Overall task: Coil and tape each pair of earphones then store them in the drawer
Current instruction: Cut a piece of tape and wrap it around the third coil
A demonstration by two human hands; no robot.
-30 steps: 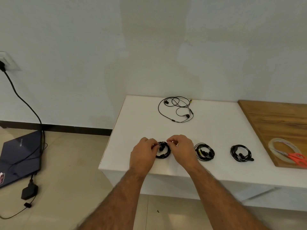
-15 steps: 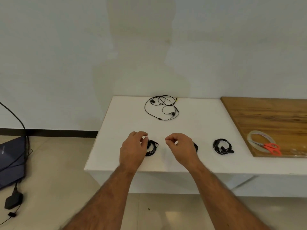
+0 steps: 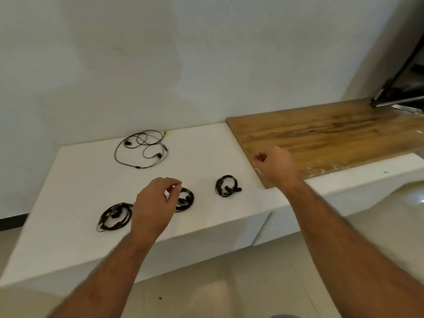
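Three black coiled earphone pairs lie in a row near the front of the white table (image 3: 75, 180): a left coil (image 3: 114, 216), a middle coil (image 3: 186, 199) and a right coil (image 3: 227, 185). A loose, uncoiled pair (image 3: 142, 150) lies near the wall. My left hand (image 3: 156, 203) hovers between the left and middle coils with loosely curled fingers and holds nothing. My right hand (image 3: 275, 166) is curled over the front left corner of the wooden board (image 3: 332, 134), and nothing shows in it. It hides whatever lies beneath it.
A white drawer front (image 3: 261, 228) sits under the table's front edge, slightly angled. A black metal stand (image 3: 399, 92) rests at the board's far right end. Tiled floor lies in front of the table.
My left hand has let go of the left coil and lifted. My right hand has moved right to the board's corner. The view has swung right, so the laptop is out of sight.
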